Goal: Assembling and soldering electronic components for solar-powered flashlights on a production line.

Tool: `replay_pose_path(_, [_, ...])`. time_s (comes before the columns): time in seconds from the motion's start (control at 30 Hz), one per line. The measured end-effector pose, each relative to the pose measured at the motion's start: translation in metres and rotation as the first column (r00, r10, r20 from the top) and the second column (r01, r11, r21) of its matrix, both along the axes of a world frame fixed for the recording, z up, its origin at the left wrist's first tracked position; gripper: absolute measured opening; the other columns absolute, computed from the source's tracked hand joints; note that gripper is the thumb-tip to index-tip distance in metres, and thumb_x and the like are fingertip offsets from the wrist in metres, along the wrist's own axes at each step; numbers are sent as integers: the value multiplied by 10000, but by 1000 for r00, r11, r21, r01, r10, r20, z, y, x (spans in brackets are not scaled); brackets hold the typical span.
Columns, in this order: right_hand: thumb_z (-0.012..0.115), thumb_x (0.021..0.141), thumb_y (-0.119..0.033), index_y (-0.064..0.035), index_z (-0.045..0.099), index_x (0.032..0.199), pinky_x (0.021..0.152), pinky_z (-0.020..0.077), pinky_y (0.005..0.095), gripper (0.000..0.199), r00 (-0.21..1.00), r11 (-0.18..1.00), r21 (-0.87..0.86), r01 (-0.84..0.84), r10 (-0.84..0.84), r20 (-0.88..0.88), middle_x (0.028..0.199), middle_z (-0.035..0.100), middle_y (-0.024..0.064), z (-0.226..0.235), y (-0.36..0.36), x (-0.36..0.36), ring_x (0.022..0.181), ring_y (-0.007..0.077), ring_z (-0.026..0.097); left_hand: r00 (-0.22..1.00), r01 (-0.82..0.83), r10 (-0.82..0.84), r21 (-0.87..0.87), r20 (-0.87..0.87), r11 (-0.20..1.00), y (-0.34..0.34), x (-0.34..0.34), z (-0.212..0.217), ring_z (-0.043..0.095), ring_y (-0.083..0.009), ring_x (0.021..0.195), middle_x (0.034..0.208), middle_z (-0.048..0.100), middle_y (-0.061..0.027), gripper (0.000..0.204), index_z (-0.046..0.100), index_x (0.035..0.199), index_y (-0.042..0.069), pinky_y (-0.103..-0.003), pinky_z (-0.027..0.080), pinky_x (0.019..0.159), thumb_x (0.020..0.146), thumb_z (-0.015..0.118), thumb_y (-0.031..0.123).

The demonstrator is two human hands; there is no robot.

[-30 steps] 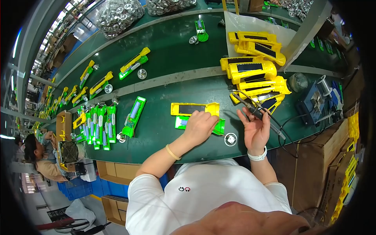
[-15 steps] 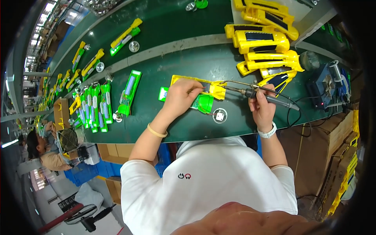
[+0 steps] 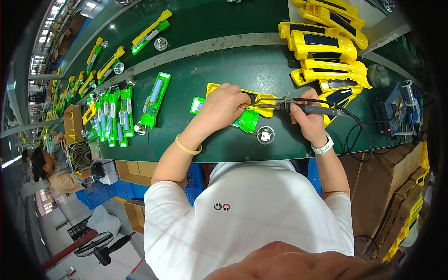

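Observation:
My right hand [image 3: 309,117] grips a soldering iron [image 3: 322,110] with a thin metal guide tube along its top. The iron's tip points left, over the yellow lamp casing [image 3: 266,111] in front of me. My left hand [image 3: 224,106] rests across that casing, thumb and fingers pinched close to the tip; what they hold is too small to make out. Partly under this hand lies a green housing [image 3: 251,122] with a circuit board. Thin wires run from it to a clear round reflector [image 3: 266,135] with a white square piece inside.
Yellow casings with dark panels [image 3: 322,42] are piled at the far right. A blue soldering station [image 3: 387,112] stands right, its cable looping nearby. To the left lie a green housing with a battery [image 3: 156,95] and a row of similar ones [image 3: 112,119]. A co-worker [image 3: 51,168] sits far left.
The soldering iron has moved left, its tip now close to my left fingers. My left hand has shifted slightly right over the casing. The whole view has shifted a little.

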State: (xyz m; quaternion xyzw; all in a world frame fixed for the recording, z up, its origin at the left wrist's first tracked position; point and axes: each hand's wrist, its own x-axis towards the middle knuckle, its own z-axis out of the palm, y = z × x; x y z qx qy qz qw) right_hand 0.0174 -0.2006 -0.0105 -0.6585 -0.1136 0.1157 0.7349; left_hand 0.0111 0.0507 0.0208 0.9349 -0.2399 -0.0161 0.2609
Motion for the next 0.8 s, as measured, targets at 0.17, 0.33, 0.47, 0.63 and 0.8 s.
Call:
replay_pose_path(0.17, [608,841,-75,-66,384,886,481,377,195,229,1000,999,-31,-24,23,-12,693,512,27,-3,4,4,532,57,462,999,4,-7,45,49,999,-2,2,1,557,-255,726,737,579,-63,86,646,797,85,-356,470,660,713,643,65])
replay_pose_path(0.33, [622,843,-82,-63,393,877,461,363,192,232,999,999,-31,8,-7,47,667,510,13,1,-1,0,515,51,456,998,-7,4,48,59,999,-3,2,0,557,-256,724,733,578,-68,79,646,788,83,-358,470,660,709,647,73])
replay_pose_path(0.47, [576,877,-91,-68,367,931,441,360,190,217,991,985,123,118,-125,48,676,514,40,5,-8,-7,500,69,470,998,-9,7,31,57,999,-2,1,0,560,-258,732,737,581,-70,77,648,784,84,-361,470,663,707,648,76])
replay_pose_path(0.63, [508,924,-96,-45,337,1024,673,559,298,205,994,950,296,104,-90,-60,967,563,154,14,18,5,924,266,638,998,-4,2,35,60,999,-2,4,-1,560,-260,742,735,578,-70,81,648,782,86,-365,469,664,701,649,79])
replay_pose_path(0.8, [509,923,-86,-43,331,1039,743,561,327,217,992,936,340,89,-51,-119,1011,478,123,2,31,14,949,280,630,995,4,-6,23,96,1000,-1,5,-2,561,-268,738,726,576,-76,79,651,769,88,-367,471,659,690,648,80])
